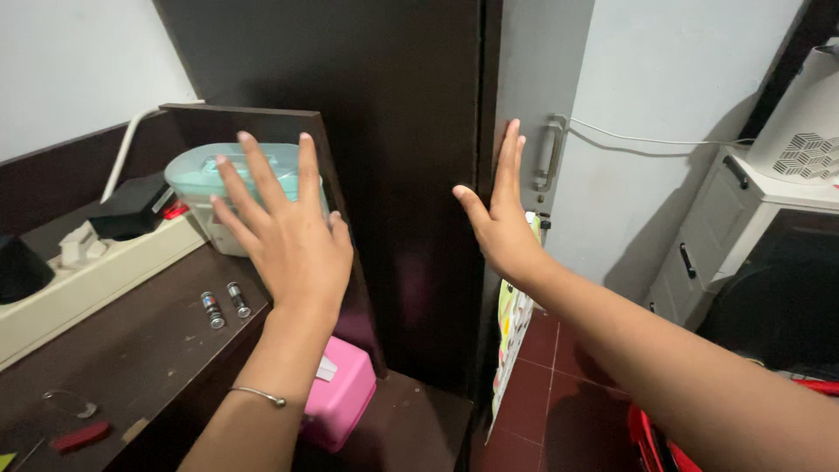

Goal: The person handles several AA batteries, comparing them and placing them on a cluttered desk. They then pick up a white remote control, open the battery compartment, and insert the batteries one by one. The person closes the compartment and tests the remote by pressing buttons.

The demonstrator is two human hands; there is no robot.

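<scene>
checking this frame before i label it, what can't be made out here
Head view, the only one:
- Mint-lidded box: front hidden behind the left hand; contents cannot be told.
- Two batteries: too small to tell their type.
- Pink box: partly covered by the left forearm.
- Right hand: seen edge-on, so contact with the dark cabinet door is unclear.
- Red item: cut off by the bottom edge.

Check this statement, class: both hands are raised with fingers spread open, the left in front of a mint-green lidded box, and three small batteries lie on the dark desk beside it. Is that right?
Not quite. The head view shows two batteries on the dark desk, not three. The rest holds: the left hand and right hand are raised and open, the left in front of the mint-green lidded box.
</scene>
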